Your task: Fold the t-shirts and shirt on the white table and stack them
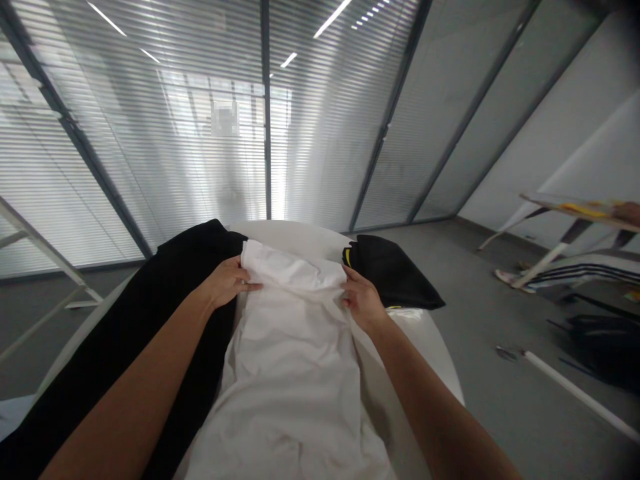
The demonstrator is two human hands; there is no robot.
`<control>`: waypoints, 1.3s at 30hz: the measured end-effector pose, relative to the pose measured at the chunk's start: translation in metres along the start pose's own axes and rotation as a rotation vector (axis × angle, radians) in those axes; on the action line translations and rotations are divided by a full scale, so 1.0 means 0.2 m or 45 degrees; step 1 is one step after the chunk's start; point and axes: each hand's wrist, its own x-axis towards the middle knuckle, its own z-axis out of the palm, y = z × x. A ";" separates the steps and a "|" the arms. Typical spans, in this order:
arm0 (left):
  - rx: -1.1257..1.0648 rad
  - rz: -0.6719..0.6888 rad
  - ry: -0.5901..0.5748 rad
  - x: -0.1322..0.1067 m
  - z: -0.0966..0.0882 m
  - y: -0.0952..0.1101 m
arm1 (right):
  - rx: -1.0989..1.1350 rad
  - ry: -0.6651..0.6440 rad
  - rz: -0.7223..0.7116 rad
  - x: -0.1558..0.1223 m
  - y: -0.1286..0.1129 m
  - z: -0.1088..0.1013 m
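Blinds (65, 167) screened the glass wall ahead of us, and below them a long black cloth (117, 347) lay down the left side of the round white tabletop (295, 235). Our left hand (225, 283) pinched the left end of a fold in the white cloth (287, 380), with its fingers lying across the fabric. That cloth sat mid-tabletop between our arms, its long axis running straight away from us. Its folded band (293, 267) stretched between both hands, neither clearly nearer. Our right hand (363, 300) gripped the band's right end, closed narrowly on the fabric. Just beyond that hand lay a folded black bundle (393, 273) with yellow trim. Further right, on the grey floor (475, 280), we saw a small table (575, 213), striped cloth (575, 270), a black bag (605, 350) and a white rod (575, 393).
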 end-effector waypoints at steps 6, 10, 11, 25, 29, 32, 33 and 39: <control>-0.090 0.037 -0.043 -0.01 -0.01 0.01 | 0.125 -0.042 0.158 0.00 0.00 0.00; -0.143 0.145 -0.018 0.02 -0.02 -0.02 | 0.181 -0.063 -0.037 0.00 0.01 0.00; -0.163 0.198 -0.024 0.02 -0.03 -0.02 | 0.213 -0.078 -0.090 0.00 0.02 0.00; -0.013 0.257 -0.309 0.01 -0.10 -0.07 | -0.252 0.145 -0.345 0.12 0.19 -0.08; -0.016 0.233 -0.349 -0.01 -0.11 -0.04 | -0.287 0.218 -0.357 0.12 0.17 -0.06; -0.001 0.198 -0.230 -0.01 -0.10 -0.03 | -0.405 0.208 -0.256 0.10 0.15 -0.05; 0.035 0.180 -0.179 -0.01 -0.09 -0.03 | -0.521 0.193 -0.269 0.10 0.14 -0.05; 0.477 0.018 0.098 0.05 -0.09 -0.07 | -1.440 0.175 -0.536 0.07 0.19 -0.05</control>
